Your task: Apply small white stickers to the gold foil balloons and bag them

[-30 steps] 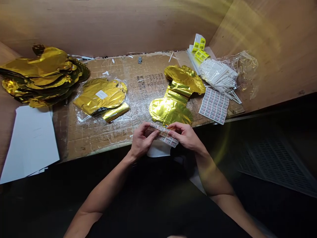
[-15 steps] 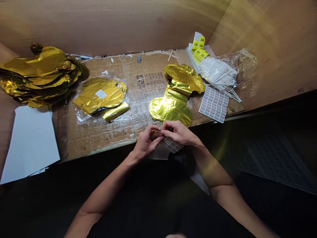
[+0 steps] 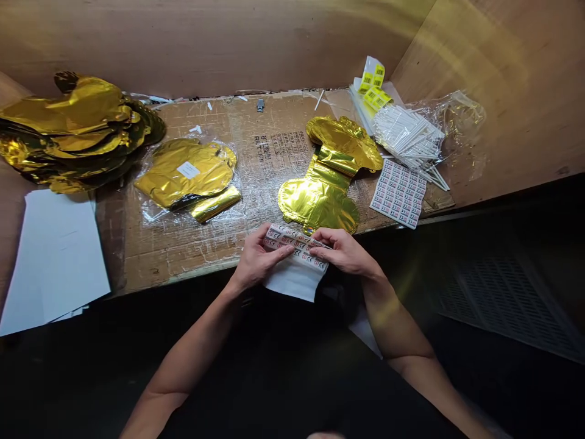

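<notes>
Both my hands hold a partly peeled sticker sheet [image 3: 296, 244] at the near edge of the cardboard-covered bench [image 3: 192, 250]. My left hand [image 3: 256, 261] pinches its left end, fingers closed. My right hand [image 3: 343, 251] pinches its right end, thumb and fingers pressed on the rows of small stickers. The lower, bare white part of the sheet [image 3: 292, 281] hangs over the bench edge. Just beyond my hands lies a folded gold foil balloon [image 3: 326, 177].
A full sticker sheet [image 3: 398, 194] lies right of the balloon. White sticks [image 3: 406, 139] in a clear bag and yellow barcode labels [image 3: 375, 91] fill the back right corner. A bagged gold balloon [image 3: 187, 177], a gold balloon pile [image 3: 73, 134] and white sheets [image 3: 55, 256] lie left.
The sticker sheet has been turned flat toward me and the white lower part now shows. My hands shifted slightly apart along its ends.
</notes>
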The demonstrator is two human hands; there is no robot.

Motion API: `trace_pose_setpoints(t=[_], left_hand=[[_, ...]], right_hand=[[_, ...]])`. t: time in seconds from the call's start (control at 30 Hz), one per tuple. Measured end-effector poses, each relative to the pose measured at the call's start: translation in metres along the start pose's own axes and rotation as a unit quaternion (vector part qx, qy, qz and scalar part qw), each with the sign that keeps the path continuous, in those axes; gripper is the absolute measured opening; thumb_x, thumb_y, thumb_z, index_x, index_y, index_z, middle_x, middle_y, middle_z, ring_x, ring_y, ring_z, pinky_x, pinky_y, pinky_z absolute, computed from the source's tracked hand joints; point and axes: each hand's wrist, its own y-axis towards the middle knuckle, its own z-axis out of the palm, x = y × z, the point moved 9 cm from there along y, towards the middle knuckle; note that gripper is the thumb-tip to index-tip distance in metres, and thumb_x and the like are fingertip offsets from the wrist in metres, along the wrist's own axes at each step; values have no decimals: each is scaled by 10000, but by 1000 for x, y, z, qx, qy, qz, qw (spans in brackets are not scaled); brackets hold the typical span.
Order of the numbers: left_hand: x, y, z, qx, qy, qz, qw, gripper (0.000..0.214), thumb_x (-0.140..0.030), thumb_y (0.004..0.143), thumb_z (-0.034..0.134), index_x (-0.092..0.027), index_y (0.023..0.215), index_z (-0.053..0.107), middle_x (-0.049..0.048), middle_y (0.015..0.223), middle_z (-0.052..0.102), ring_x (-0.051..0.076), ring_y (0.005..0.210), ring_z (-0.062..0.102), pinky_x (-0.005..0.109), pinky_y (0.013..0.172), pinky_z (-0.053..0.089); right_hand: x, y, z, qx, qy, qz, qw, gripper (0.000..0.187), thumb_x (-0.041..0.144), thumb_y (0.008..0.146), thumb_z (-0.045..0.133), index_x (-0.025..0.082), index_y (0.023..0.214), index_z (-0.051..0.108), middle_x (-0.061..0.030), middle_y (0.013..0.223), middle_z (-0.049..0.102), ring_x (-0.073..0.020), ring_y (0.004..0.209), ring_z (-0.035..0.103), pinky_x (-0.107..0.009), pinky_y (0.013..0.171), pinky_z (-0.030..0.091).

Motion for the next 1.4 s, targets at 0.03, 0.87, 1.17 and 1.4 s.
trace_pose_setpoints(t=[0.03,0.87,1.17,1.4], left_hand=[[0,0,1,3,-9,-6,1000,388,-365,728,961,-174,956,712,11,818,744,145,696,690,241,669,591],[4,-11,-33,-132,5,34,991,340,-350,784,934,-191,985,710,32,908,816,169,754,772,256,695,639],[2,-16,-32,-116,23,32,992,324,-368,800,923,-199,956,695,32,889,826,192,743,796,283,684,670],[3,-18,-36,-130,38,26,990,348,-387,804,916,-194,984,689,33,874,807,185,721,773,279,657,654]], right_hand=[[-3,0,0,-4,17,11,1000,339,481,909,791,173,1004,684,26,744,584,-109,657,467,-240,604,368],[-10,3,-13,-108,64,-1,992,360,535,934,753,186,1021,726,-22,845,695,-142,733,602,-270,683,485],[-2,0,-20,-124,36,0,992,301,462,885,801,185,985,738,-22,825,697,-140,708,603,-279,661,495],[-1,-5,-13,-127,-1,-23,992,297,463,932,773,203,1076,753,-35,901,733,-164,767,634,-303,708,512]])
